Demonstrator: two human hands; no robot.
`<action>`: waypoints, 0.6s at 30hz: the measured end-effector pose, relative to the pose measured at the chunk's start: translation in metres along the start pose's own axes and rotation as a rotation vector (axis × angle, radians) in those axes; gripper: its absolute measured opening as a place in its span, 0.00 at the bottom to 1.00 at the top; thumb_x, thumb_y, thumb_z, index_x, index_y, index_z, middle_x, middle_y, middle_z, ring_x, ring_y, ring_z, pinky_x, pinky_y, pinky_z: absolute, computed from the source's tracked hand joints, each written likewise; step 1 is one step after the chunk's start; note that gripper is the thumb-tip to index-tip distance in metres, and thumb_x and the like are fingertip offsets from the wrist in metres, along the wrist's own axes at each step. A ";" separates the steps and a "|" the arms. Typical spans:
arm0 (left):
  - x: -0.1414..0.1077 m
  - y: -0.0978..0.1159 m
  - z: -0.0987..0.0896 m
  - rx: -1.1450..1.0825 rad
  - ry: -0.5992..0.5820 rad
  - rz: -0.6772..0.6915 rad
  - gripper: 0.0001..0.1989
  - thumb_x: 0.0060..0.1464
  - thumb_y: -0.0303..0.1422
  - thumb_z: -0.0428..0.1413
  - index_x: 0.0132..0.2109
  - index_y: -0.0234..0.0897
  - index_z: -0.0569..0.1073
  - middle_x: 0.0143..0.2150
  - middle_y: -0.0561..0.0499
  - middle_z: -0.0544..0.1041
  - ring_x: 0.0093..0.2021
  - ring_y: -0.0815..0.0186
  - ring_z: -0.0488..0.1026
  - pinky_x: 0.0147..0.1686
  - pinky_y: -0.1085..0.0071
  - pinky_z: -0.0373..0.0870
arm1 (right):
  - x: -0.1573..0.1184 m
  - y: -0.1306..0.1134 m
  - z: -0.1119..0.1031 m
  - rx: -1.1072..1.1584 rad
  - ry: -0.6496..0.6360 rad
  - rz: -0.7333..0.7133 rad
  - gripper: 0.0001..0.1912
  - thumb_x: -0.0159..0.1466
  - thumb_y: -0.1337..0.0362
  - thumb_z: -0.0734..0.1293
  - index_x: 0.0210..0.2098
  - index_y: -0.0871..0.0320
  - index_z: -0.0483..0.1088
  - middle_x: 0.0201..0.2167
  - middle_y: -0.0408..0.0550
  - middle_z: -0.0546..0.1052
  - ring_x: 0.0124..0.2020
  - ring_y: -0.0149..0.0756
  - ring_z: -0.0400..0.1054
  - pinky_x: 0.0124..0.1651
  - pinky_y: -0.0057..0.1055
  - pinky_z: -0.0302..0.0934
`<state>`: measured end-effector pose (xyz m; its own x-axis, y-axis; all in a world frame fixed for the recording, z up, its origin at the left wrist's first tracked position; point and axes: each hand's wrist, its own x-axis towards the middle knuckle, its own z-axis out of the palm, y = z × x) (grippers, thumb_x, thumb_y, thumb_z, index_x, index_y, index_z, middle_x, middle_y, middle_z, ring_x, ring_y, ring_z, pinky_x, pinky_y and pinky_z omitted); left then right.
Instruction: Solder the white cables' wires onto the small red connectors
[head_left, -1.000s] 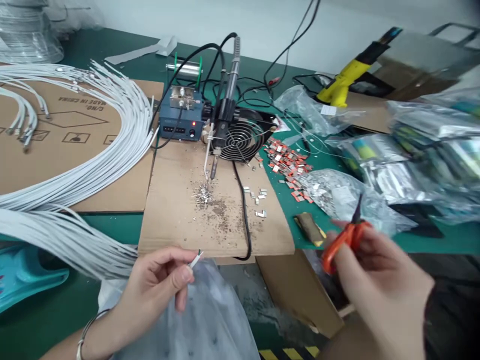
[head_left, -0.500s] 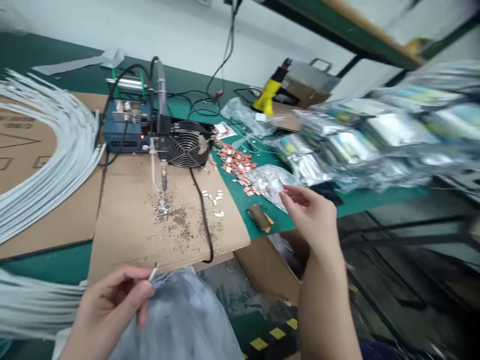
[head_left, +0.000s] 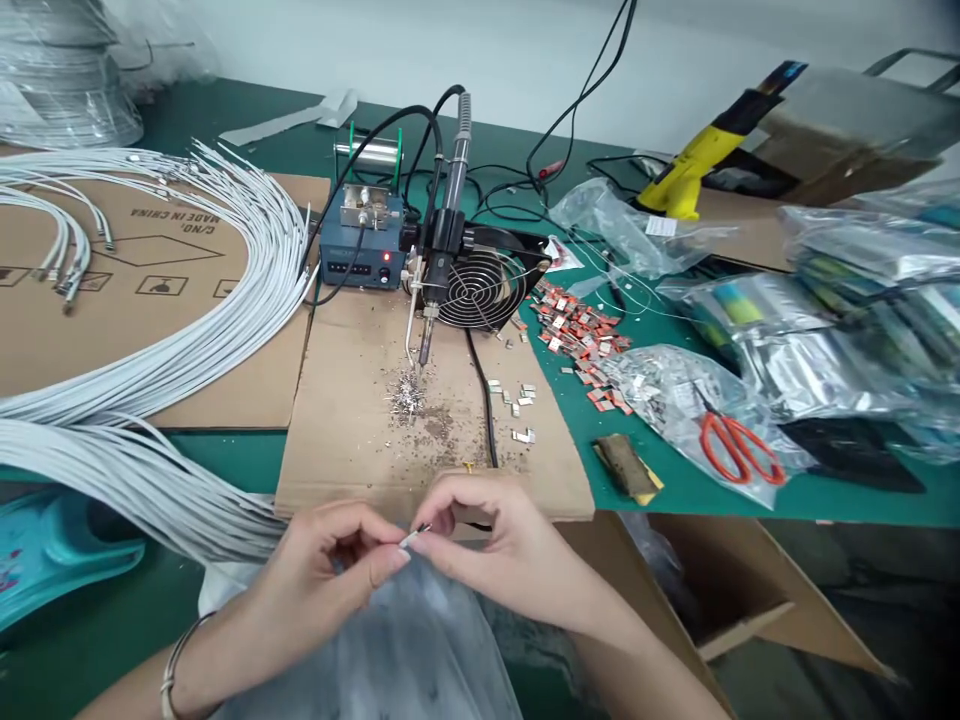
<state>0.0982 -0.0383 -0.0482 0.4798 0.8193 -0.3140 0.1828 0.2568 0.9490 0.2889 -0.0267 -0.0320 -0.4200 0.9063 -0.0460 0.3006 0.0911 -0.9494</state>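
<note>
My left hand (head_left: 337,565) pinches the end of a white cable (head_left: 409,540) low in the middle of the view. Thumb and forefinger of my right hand (head_left: 487,530) close on the small dark tip of that cable end, and the fingertips of both hands nearly meet. What exactly the right fingers grip is too small to tell. Beyond the hands, a soldering iron (head_left: 442,240) in a stand points down at a pile of metal bits (head_left: 409,395) on a cardboard sheet (head_left: 345,440). Small white connectors (head_left: 523,436) lie to the right of a black cord.
A bundle of white cables (head_left: 247,270) curves across the left. A blue soldering station (head_left: 360,255) and a fan (head_left: 480,285) stand behind. Rightward are orange-and-white pieces (head_left: 577,330), red scissors (head_left: 739,450) on a plastic bag, a brown pad (head_left: 626,465) and silvery packets (head_left: 817,350).
My right hand has come back from the plastic bag to meet my left hand at the cable end. The view has turned rightward-to-left, and the red scissors now show.
</note>
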 end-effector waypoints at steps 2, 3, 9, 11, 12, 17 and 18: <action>0.000 0.000 -0.001 0.049 -0.019 0.020 0.13 0.54 0.39 0.54 0.32 0.32 0.74 0.23 0.53 0.68 0.20 0.77 0.62 0.20 0.81 0.59 | 0.000 0.000 0.001 0.026 -0.029 -0.027 0.06 0.58 0.66 0.67 0.25 0.61 0.70 0.21 0.43 0.70 0.24 0.28 0.62 0.27 0.25 0.56; 0.000 -0.001 -0.001 0.040 -0.016 0.024 0.13 0.54 0.39 0.54 0.31 0.32 0.73 0.23 0.53 0.68 0.20 0.77 0.62 0.20 0.81 0.59 | 0.000 0.001 0.003 0.061 -0.015 -0.048 0.07 0.58 0.66 0.67 0.24 0.62 0.70 0.20 0.43 0.70 0.23 0.27 0.61 0.26 0.25 0.55; 0.005 -0.006 0.011 -0.361 0.050 -0.043 0.17 0.49 0.43 0.58 0.30 0.32 0.65 0.20 0.57 0.67 0.15 0.78 0.63 0.17 0.82 0.60 | 0.004 0.013 0.045 0.354 0.474 -0.185 0.08 0.55 0.70 0.68 0.21 0.60 0.68 0.17 0.41 0.64 0.20 0.27 0.56 0.22 0.24 0.51; 0.006 -0.005 0.013 -0.448 0.047 -0.037 0.19 0.47 0.44 0.59 0.29 0.32 0.64 0.22 0.55 0.69 0.14 0.78 0.64 0.16 0.82 0.61 | 0.007 0.016 0.054 0.459 0.552 -0.215 0.07 0.56 0.70 0.68 0.22 0.59 0.69 0.18 0.41 0.64 0.22 0.28 0.57 0.25 0.26 0.52; 0.006 -0.004 0.012 -0.478 0.027 -0.042 0.20 0.46 0.45 0.60 0.29 0.32 0.64 0.23 0.55 0.70 0.14 0.78 0.65 0.15 0.83 0.60 | 0.008 0.017 0.055 0.548 0.564 -0.224 0.08 0.57 0.69 0.68 0.22 0.59 0.68 0.18 0.41 0.63 0.22 0.28 0.56 0.25 0.26 0.52; 0.004 -0.004 0.002 -0.573 -0.095 -0.115 0.19 0.47 0.44 0.60 0.31 0.30 0.68 0.22 0.54 0.71 0.14 0.77 0.65 0.14 0.83 0.58 | 0.008 0.015 0.027 0.678 0.512 -0.208 0.10 0.60 0.65 0.67 0.22 0.57 0.67 0.18 0.39 0.60 0.22 0.27 0.54 0.26 0.26 0.51; 0.003 -0.005 -0.001 -0.588 -0.112 -0.121 0.18 0.48 0.44 0.59 0.31 0.30 0.69 0.21 0.54 0.70 0.13 0.78 0.65 0.14 0.84 0.58 | 0.007 0.013 0.021 0.549 0.418 -0.185 0.05 0.59 0.67 0.67 0.26 0.56 0.70 0.19 0.40 0.64 0.23 0.28 0.56 0.26 0.26 0.53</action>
<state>0.0981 -0.0367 -0.0543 0.5785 0.7159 -0.3910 -0.2473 0.6107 0.7522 0.2722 -0.0275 -0.0513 -0.0256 0.9884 0.1496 -0.2645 0.1376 -0.9545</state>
